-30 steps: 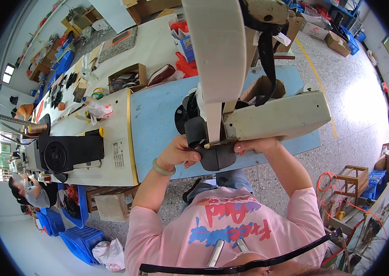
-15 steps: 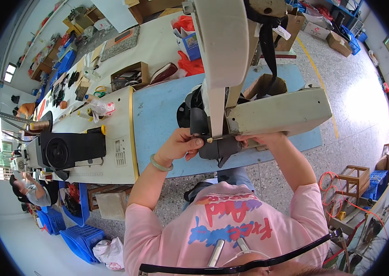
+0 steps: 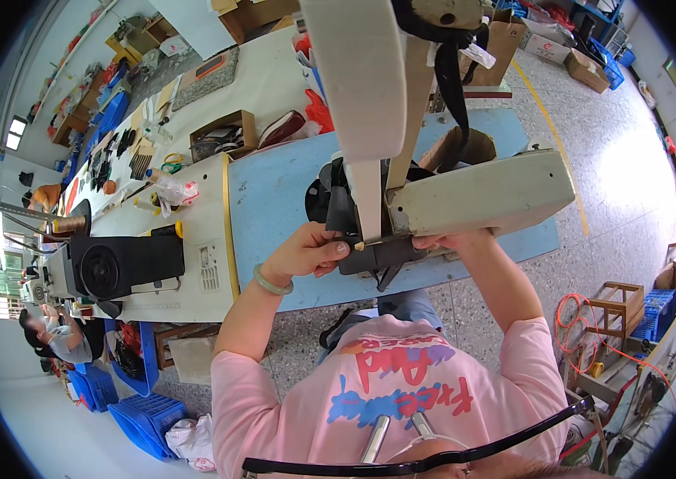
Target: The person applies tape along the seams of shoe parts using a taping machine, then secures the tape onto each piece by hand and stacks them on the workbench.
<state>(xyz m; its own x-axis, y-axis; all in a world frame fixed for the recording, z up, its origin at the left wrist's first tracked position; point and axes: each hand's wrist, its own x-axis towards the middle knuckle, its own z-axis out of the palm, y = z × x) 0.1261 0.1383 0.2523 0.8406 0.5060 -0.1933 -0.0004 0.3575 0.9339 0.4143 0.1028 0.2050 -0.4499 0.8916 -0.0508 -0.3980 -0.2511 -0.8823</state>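
A cream-coloured industrial sewing machine [image 3: 358, 72] stands in front of me, its narrow lower part coming down to a black work piece of bendable material [image 3: 382, 255]. The piece lies around the machine's bed, with a loose black flap hanging from its near edge. My left hand [image 3: 304, 251], a pale green bangle on the wrist, pinches its left end between thumb and fingers. At its right end, my right hand [image 3: 456, 239] is closed on the edge under the beige machine arm [image 3: 485, 191], which partly hides the fingers. The exact stitching point is hidden.
Under the machine lies a light blue tabletop [image 3: 270, 231]. An open cardboard box [image 3: 226, 136] and a dark red item [image 3: 282, 128] sit beyond it. Left stands another black sewing machine [image 3: 122, 262], and a co-worker [image 3: 62, 331] sits further off. Blue crates [image 3: 146, 419] are on the floor.
The view has shifted slightly, and the machine head appears a little further left. The black piece looks flatter and turned slightly between my hands. Both hands keep their hold.
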